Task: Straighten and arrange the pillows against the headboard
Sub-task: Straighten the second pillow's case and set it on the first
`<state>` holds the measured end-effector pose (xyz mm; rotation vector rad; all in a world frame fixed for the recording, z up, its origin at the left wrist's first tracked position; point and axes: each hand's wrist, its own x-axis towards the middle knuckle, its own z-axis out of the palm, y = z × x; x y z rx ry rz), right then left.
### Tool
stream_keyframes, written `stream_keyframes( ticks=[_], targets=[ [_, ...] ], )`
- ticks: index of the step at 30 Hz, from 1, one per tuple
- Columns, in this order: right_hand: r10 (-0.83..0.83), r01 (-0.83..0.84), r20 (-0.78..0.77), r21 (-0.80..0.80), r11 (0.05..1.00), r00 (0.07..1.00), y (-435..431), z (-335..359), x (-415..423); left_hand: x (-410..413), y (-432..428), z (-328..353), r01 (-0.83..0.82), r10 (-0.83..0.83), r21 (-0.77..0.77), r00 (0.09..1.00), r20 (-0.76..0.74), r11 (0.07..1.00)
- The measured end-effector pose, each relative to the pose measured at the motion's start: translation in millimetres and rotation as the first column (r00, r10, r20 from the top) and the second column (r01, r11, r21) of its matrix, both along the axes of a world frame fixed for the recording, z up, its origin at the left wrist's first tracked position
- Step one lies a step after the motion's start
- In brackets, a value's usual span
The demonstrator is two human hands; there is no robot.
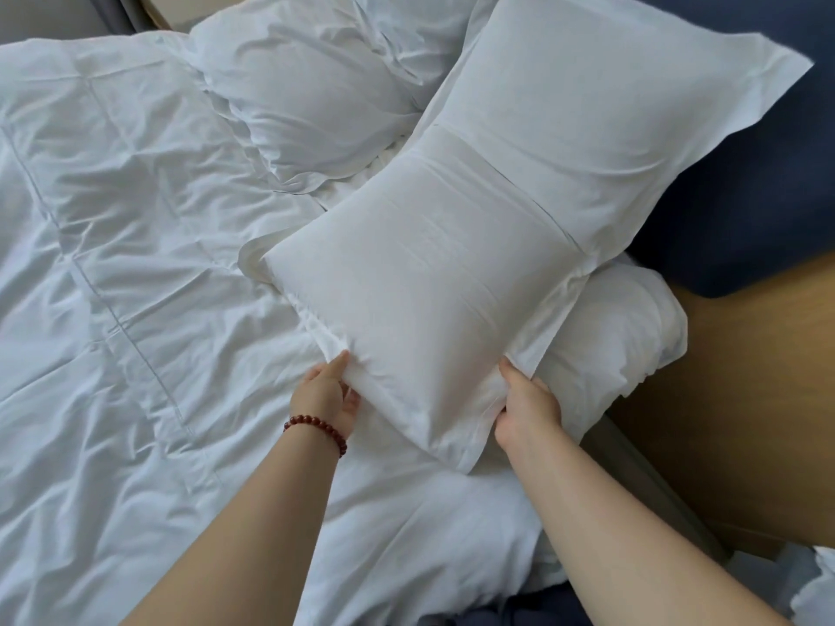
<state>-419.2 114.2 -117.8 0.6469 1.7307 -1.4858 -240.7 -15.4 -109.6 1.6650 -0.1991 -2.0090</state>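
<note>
A large white pillow (pixel 474 219) with a flanged case lies tilted across the right half of the bed, its far end reaching the dark blue headboard (pixel 750 183). My left hand (pixel 325 395) grips its near left edge, thumb on top and fingers underneath. My right hand (pixel 524 408) grips the near right edge the same way. Under that pillow lies another white pillow (pixel 619 332), partly hidden. A third, crumpled white pillow (pixel 311 97) lies at the top centre, near the head of the bed.
A wrinkled white duvet (pixel 135 286) covers the left and middle of the bed. A wooden bedside surface (pixel 741 399) stands at the right, against the bed's edge. Dark blue fabric (pixel 519 612) shows at the bottom centre.
</note>
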Motion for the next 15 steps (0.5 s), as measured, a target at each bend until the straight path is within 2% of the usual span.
stream_keyframes(
  ticks=[2,4,8,11,13,15],
  targets=[
    [0.004,-0.003,-0.069,0.015,1.000,0.998,4,3,0,2,4,5,-0.005,0.005,-0.035,1.000,-0.002,0.999],
    [0.045,-0.043,-0.073,0.028,0.999,0.996,2,3,4,1,9,8,0.028,-0.027,0.007,0.997,-0.077,1.000],
    [0.093,-0.092,-0.060,0.018,0.996,0.994,-1,2,4,-6,16,14,0.269,-0.262,0.065,0.960,-0.099,0.961],
    [0.136,-0.124,-0.173,0.080,0.989,0.975,6,15,-10,-9,28,19,0.423,-0.414,0.065,0.902,-0.118,0.904],
    [0.208,-0.191,-0.270,0.087,0.978,0.940,9,28,-28,-14,34,19,0.442,-0.435,0.054,0.895,-0.100,0.896],
    [0.255,-0.254,-0.344,0.047,0.966,0.904,8,40,-56,-25,42,17,0.448,-0.448,0.027,0.894,-0.022,0.894]
  ],
)
